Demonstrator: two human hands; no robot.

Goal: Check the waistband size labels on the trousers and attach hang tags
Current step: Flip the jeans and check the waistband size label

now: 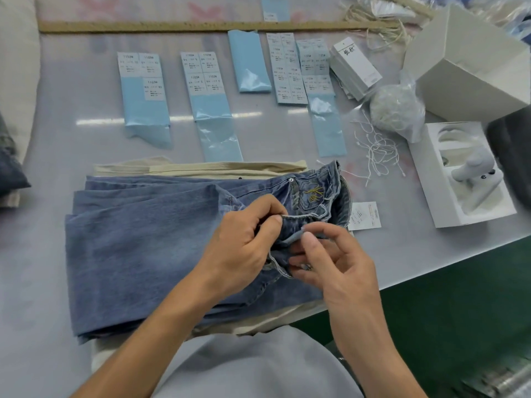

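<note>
The jeans (149,248) lay folded on the table (57,145), waistband toward the right edge. The left hand (241,248) pinched the waistband's upper rim; the right hand (336,262) pinched a denim flap between thumb and forefinger. A tag (365,216) lay just beside the waistband, with bare table beyond it before the box (459,173).

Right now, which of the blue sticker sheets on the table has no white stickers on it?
The short blue sheet in the middle of the row, just below the wooden ruler. It is plain glossy blue, while the other sheets around it carry printed white stickers.
</note>
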